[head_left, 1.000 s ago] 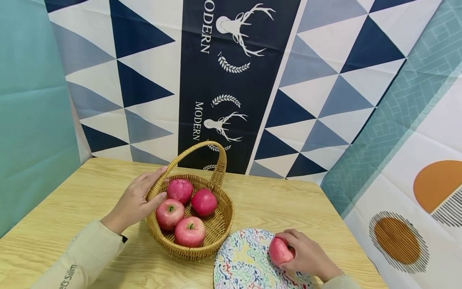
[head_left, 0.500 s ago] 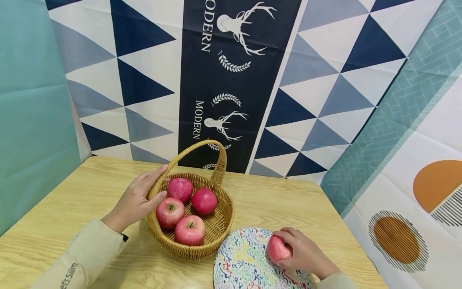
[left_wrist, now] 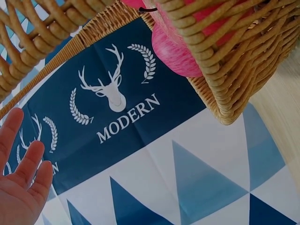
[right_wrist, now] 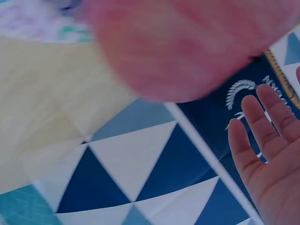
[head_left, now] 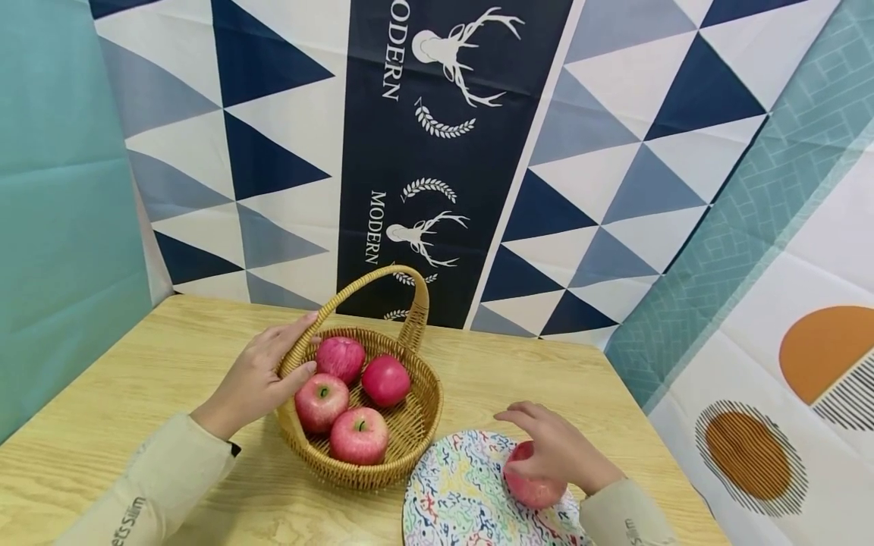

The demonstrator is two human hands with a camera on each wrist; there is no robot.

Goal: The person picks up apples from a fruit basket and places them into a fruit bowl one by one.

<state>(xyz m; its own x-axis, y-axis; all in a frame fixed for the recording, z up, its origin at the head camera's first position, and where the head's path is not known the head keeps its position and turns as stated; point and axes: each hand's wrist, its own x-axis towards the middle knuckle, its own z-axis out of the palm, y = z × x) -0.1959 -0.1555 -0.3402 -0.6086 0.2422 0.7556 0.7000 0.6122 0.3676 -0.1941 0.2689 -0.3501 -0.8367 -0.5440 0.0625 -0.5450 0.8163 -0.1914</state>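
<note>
Basket (head_left: 362,476) holds four apples (head_left: 358,437), plate (head_left: 444,485) one; left fingers (left_wrist: 35,160) straight at handle (head_left: 369,278), right fingers (right_wrist: 258,119) wide.

A curtained tabletop booth: wood-grain table (head_left: 532,371), printed cloths (head_left: 437,152) behind and beside it.

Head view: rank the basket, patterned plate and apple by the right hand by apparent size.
1. Basket, handle included.
2. Patterned plate; the frame cuts it off, full size unsure.
3. Apple by the right hand, partly hidden but clearly smallest.
</note>
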